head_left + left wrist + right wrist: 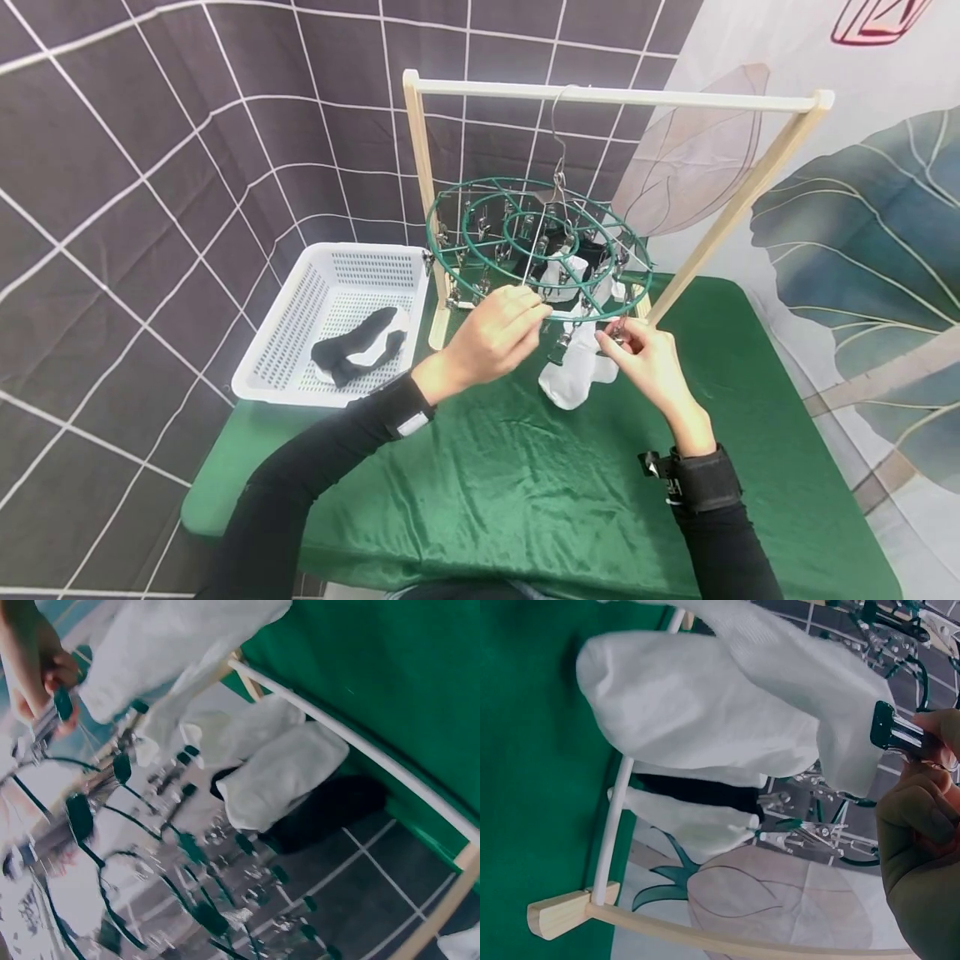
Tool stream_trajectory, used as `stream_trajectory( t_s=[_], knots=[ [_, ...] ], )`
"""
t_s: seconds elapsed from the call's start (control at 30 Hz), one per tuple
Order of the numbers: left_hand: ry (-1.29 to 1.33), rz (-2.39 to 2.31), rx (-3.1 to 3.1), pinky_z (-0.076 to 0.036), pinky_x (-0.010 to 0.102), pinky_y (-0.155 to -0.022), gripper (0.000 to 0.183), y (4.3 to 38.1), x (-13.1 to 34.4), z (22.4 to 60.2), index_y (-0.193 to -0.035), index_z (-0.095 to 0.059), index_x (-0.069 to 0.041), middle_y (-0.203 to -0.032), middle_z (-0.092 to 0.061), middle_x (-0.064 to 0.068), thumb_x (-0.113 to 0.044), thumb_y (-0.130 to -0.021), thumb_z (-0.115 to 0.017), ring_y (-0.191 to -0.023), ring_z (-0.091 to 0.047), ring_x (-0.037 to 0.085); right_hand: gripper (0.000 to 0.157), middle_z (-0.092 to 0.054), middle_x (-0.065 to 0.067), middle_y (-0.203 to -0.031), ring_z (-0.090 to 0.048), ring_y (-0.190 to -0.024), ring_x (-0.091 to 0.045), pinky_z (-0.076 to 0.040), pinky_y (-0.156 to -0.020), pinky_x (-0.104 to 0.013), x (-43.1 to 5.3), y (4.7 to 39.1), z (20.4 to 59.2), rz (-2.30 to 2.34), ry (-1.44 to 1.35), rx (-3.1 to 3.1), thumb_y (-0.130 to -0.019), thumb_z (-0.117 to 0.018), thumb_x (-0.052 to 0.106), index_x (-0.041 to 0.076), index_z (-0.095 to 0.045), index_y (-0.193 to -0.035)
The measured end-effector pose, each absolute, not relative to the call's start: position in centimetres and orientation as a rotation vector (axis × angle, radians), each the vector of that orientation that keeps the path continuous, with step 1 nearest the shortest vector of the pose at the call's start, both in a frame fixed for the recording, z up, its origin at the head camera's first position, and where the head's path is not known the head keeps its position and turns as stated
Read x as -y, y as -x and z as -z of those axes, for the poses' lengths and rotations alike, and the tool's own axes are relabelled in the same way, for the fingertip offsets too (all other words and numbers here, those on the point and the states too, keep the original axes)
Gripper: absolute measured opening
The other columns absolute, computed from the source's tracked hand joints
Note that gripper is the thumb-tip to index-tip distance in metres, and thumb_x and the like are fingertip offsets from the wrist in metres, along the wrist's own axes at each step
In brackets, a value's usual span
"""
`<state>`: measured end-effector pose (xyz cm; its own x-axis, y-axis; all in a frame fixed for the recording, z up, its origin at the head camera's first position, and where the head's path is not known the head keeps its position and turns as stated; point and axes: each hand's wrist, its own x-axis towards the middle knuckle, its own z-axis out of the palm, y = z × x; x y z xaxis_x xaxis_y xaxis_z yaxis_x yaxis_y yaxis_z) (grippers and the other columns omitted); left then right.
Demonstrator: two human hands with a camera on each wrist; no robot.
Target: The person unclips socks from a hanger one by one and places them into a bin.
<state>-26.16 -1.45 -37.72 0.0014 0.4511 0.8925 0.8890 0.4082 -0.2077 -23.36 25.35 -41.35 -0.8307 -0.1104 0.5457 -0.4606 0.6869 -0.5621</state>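
Evidently pinched a green-tipped clip [900, 735] between the thumb and fingers of the right hand [656, 367], just below the near right rim of the round green rack [576, 280]. Saw the clip's tip overlapping the edge of a white sock [847, 735], with another white sock [690, 705] just beside it, both below the near side of the rack. Held the left hand [491, 335] at the rack's near rim, fingers curled; could not tell from any view about anything gripped inside. Noticed more socks through the rack's rings, right of its middle, including a black sock [334, 814] next to a pale sock [285, 776]. Found the rack slung by a metal hook [557, 125] from the top bar of a wooden frame [738, 208]. Spotted a white basket [251, 387] left of the rack, holding black and white socks [360, 337] in a heap, number unclear. Saw a green-covered surface [480, 500] beneath the rack, a grey gridded curtain [225, 167] behind it, and a leaf-printed cloth [877, 233] to its right.
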Motion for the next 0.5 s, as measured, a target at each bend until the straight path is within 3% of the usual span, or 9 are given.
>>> stream_trajectory(
  t_s=[0.13,0.27,0.4,0.5],
  knots=[
    [1.188,0.308,1.657,-0.054,0.036,-0.096,0.026,25.3,0.9,37.7,-0.108,-0.072,0.001,-0.105,-0.073,0.013,-0.008,-0.083,-0.072,-0.100,-0.067,0.027,0.011,-0.040,0.005,-0.058,-0.032,-0.052,0.001,-0.028,-0.050,-0.018,-24.8,23.2,41.2,-0.987,-0.496,2.399,-0.084,-0.079,0.008,0.008,-0.069,-0.080],
    [1.143,0.257,1.776,-0.053,0.033,-0.093,0.029,24.7,0.1,37.8,-0.114,-0.070,0.001,-0.107,-0.072,0.010,-0.013,-0.090,-0.068,-0.098,-0.066,0.023,0.013,-0.039,0.008,-0.054,-0.032,-0.050,0.001,-0.028,-0.048,-0.018,-24.4,23.0,41.1,-1.004,-0.568,2.376,-0.083,-0.080,0.007,0.009,-0.069,-0.077],
    [1.065,0.380,1.947,-0.048,0.032,-0.084,0.025,24.6,-0.5,38.0,-0.114,-0.069,-0.001,-0.094,-0.068,0.005,-0.014,-0.096,-0.060,-0.086,-0.061,0.020,0.013,-0.044,0.009,-0.053,-0.036,-0.049,0.000,-0.030,-0.048,-0.017,-24.1,22.7,40.9,-1.046,-0.598,2.389,-0.085,-0.078,0.006,0.011,-0.069,-0.076],
    [1.027,0.499,2.010,-0.043,0.033,-0.079,0.016,24.9,-0.2,38.2,-0.102,-0.071,-0.005,-0.082,-0.061,0.002,-0.013,-0.097,-0.058,-0.078,-0.054,0.020,0.016,-0.046,0.009,-0.053,-0.037,-0.048,0.000,-0.032,-0.047,-0.018,-23.7,22.3,40.6,-1.091,-0.596,2.436,-0.087,-0.076,0.008,0.013,-0.068,-0.075]
  ],
)
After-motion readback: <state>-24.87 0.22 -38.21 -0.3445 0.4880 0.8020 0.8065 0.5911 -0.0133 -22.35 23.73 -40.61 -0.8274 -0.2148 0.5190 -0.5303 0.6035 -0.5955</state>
